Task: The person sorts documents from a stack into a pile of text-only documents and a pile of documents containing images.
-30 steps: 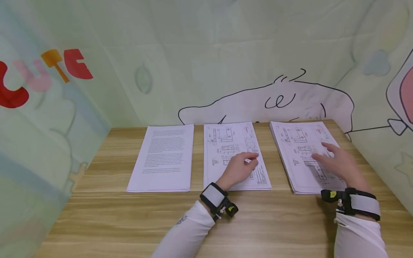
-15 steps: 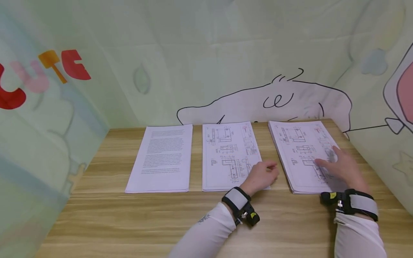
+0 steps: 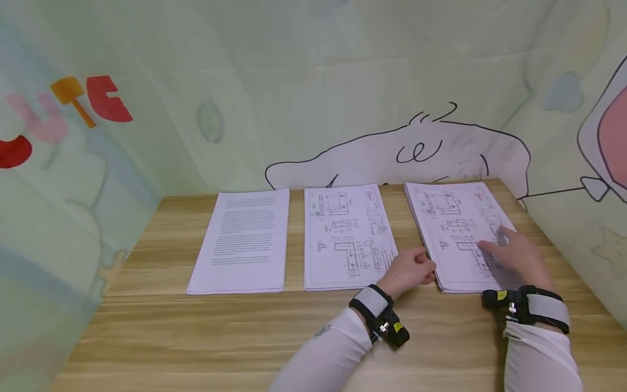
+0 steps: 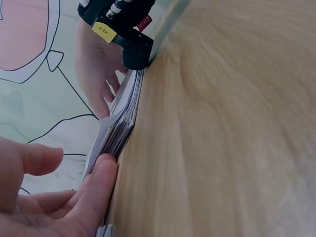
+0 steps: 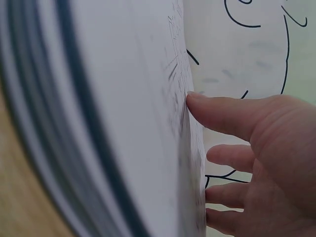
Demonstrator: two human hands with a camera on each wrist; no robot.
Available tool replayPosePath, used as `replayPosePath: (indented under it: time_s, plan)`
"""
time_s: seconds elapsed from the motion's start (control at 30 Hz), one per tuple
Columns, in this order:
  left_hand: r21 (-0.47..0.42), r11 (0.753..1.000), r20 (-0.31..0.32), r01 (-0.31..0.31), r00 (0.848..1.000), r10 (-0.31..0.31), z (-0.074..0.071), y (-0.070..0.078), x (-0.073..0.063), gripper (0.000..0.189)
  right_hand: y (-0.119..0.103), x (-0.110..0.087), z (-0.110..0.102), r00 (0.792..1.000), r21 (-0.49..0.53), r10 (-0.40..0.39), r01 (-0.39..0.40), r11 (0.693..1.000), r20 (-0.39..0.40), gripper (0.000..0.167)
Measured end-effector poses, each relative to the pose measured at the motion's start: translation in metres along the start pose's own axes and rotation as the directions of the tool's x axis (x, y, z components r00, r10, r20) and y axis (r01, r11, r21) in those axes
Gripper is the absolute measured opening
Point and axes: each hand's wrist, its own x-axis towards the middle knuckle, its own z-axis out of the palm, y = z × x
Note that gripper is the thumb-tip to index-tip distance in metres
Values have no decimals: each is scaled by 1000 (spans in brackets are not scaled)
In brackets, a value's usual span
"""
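Note:
A thick stack of printed technical drawings [image 3: 448, 226] lies at the right of the table. My left hand [image 3: 409, 269] is at its left edge, near the lower corner; in the left wrist view the straight fingertips [image 4: 104, 165] are against the layered sheet edges, with the thumb held away. Over the stack's right side is my right hand [image 3: 521, 256]. The right wrist view has its thumb [image 5: 217, 111] touching the top sheet, with the other fingers spread behind the page's edge.
A thinner stack of drawings [image 3: 343, 239] lies in the middle, partly beside my left wrist. Farther left is a stack of text pages [image 3: 245, 239]. All rest on a wooden table [image 3: 196, 337] backed by a printed cloth [image 3: 303, 92].
My left hand has moved right, from over the middle stack to the left edge of the right stack. The right hand has settled slightly lower over the right stack's side.

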Motion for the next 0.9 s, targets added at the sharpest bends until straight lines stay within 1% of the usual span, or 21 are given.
replayPosePath:
  time_s: [0.07, 0.1, 0.17, 0.27, 0.33, 0.43, 0.57, 0.67, 0.8, 0.9]
  plan:
    - [-36, 999, 0, 22, 1000, -22, 0, 0, 1, 32, 0, 0, 0, 1000, -10, 2, -2, 1000, 3, 93]
    - [-48, 998, 1, 28, 1000, -28, 1, 0, 2, 27, 0, 0, -1, 1000, -19, 5, -4, 1000, 4, 93]
    - [-95, 995, 4, 35, 999, -35, 1, -1, 3, 23, 0, 1, -1, 1000, -39, 10, -10, 999, 8, 93]
    - [-169, 985, 6, 32, 999, -31, 3, -3, 6, 22, -1, 2, -2, 1000, -78, 0, 2, 997, 24, 92]
    - [-208, 977, 8, 37, 999, -36, 3, -3, 7, 27, -1, 2, -2, 999, -101, -12, 16, 995, 45, 92]
    - [-239, 970, 20, 47, 999, -44, 2, -3, 7, 26, -3, 2, -3, 996, -132, -41, 51, 990, 76, 93]
    - [-227, 972, 23, 63, 998, -59, 1, -1, 8, 25, -5, 3, -2, 991, -157, -77, 94, 983, 108, 95]
    - [-185, 980, 4, 69, 998, -69, 0, 1, 8, 22, -8, 3, -1, 984, -165, -103, 126, 978, 142, 96]
    - [-133, 989, -29, 67, 997, -72, -1, 3, 7, 19, -13, 4, 0, 967, -185, -153, 191, 964, 202, 98]
    - [-97, 993, -58, 66, 996, -72, -2, 4, 7, 19, -18, 3, 0, 956, -200, -186, 233, 952, 227, 98]
